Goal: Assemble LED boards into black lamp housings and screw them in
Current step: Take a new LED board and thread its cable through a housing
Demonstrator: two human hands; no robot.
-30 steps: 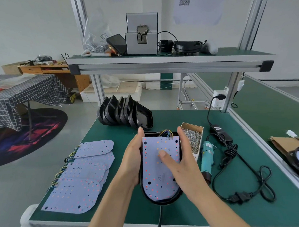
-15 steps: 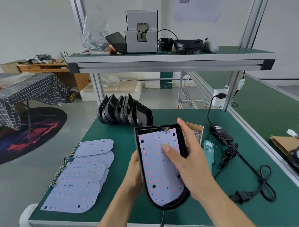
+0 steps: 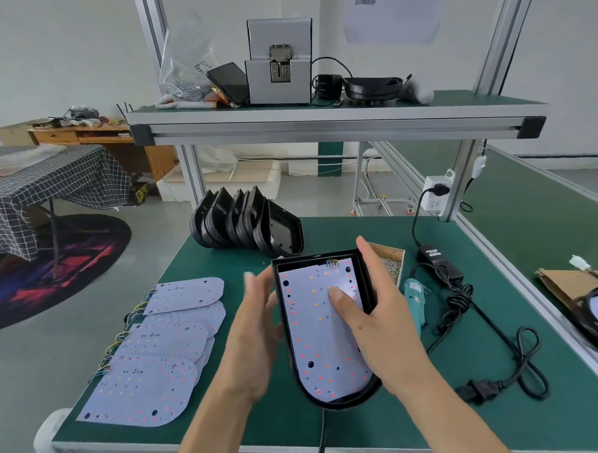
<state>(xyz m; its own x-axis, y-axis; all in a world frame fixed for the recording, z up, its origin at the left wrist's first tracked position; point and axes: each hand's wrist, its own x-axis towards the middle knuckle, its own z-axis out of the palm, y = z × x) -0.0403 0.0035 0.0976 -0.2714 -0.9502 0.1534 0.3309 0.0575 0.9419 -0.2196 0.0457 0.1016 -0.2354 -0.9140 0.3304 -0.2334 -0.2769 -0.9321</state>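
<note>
LED board [image 3: 324,331], the pale lilac rounded-end one dotted with red and orange emitters, is already sat inside the black plastic lamp housing [image 3: 368,285], which is held tilted up off the green desk [image 3: 419,423] about mid-front. The right hand [image 3: 380,325] is wrapped round the housing's right wall, thumb pressed flat on the board and fingers curled behind the top corner. The left hand [image 3: 257,334] is blurred and spread wide just beside the left wall; whether it's actually touching can't be told.

Seating looks like the step in hand, and no screws seem to be driven yet. To get it right, the board should probably be pushed down evenly until the holes are lined up with the bosses underneath, and the little bundle of coloured wires [image 3: 332,263] at the top edge should be kept from getting pinched under the board. Laying the housing flat before screwing would likely help too.

Everything needed is close: the small cardboard box of silver screws [image 3: 392,265] just behind the right hand, the teal electric screwdriver [image 3: 415,298] beside it. More bare boards [image 3: 159,352] are fanned out on the left, spare black housings [image 3: 246,225] stacked at the back.
</note>
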